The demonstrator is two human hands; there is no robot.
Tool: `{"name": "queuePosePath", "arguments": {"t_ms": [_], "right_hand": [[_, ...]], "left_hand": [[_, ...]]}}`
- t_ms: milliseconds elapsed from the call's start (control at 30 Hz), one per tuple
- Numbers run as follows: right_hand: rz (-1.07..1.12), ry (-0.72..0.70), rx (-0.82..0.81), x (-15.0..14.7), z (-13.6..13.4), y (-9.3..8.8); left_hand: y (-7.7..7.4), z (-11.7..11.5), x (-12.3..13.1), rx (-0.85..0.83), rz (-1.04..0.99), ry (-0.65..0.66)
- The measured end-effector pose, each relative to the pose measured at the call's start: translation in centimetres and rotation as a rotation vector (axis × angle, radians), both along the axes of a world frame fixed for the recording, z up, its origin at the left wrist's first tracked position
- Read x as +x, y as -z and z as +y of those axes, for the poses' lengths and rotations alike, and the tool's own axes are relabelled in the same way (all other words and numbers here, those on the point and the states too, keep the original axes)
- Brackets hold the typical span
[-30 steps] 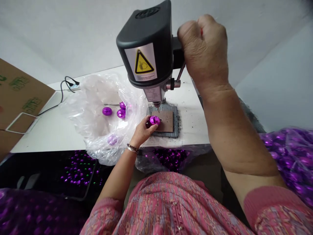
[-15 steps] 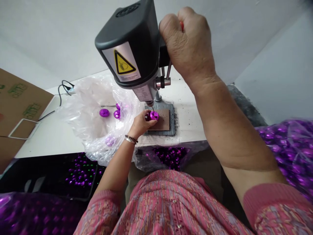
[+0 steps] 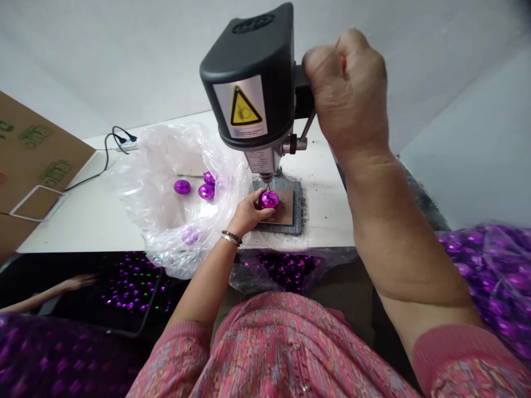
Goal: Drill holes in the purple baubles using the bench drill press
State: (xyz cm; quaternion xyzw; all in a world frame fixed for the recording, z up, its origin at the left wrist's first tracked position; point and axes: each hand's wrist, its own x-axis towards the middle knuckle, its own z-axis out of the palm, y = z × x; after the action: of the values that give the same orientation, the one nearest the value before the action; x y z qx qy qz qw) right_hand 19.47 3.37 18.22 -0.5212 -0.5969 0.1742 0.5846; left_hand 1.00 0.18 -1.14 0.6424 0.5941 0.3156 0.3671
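Note:
My left hand (image 3: 248,213) is closed around a shiny purple faceted ball (image 3: 269,200), holding it over a brown board (image 3: 284,209) on the grey base (image 3: 297,221) of a bench drill press (image 3: 253,72). The drill bit (image 3: 269,187) points down at the top of the ball; whether it touches cannot be made out. Up on the right, my right hand (image 3: 350,94) is wrapped round the drill press's feed lever, whose red end (image 3: 343,62) shows between the fingers. Most of the lever is hidden by the hand.
Several purple balls (image 3: 182,187) lie in a clear plastic bag (image 3: 153,215) on the white table (image 3: 99,221). A cardboard box (image 3: 37,160) and a power cable (image 3: 107,157) are at left. Full bags of purple balls (image 3: 489,276) stand at right. Another person's hand (image 3: 81,282) reaches in at lower left.
The view has shifted, so the drill press and both hands appear farther right. Another person's arm has come into view at lower left. Both my hands keep their grips.

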Motion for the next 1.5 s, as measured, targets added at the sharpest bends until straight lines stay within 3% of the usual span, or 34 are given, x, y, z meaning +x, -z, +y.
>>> {"name": "queuePosePath", "arguments": {"t_ms": [200,400,600,833,1133,1333,1500], "right_hand": [[0.01,-0.041,0.163,0.2,-1.1,1.6],[0.013,-0.02,0.186,0.0,-1.1,1.7],[-0.027,-0.01,0.18,0.1,-1.6,1.9],[-0.084,-0.036,0.222,0.5,-3.0,2.7],[-0.406,0.105,0.28,0.7,-6.7,6.7],[-0.501,0.167,0.366,0.8,-6.7,8.9],[-0.529,0.206,0.536,0.7,-6.4,10.2]], "left_hand": [[-0.1,-0.7,0.2,0.036,0.06,-0.051],[-1.1,0.9,0.3,0.068,0.226,0.088],[-0.8,1.9,0.6,-0.036,0.15,0.117],[-0.2,1.6,0.4,-0.004,0.14,0.083],[0.0,1.5,0.5,0.019,0.126,0.108],[-0.2,1.4,0.5,0.038,0.14,0.089],[0.0,1.4,0.5,0.05,0.126,0.086]]}}
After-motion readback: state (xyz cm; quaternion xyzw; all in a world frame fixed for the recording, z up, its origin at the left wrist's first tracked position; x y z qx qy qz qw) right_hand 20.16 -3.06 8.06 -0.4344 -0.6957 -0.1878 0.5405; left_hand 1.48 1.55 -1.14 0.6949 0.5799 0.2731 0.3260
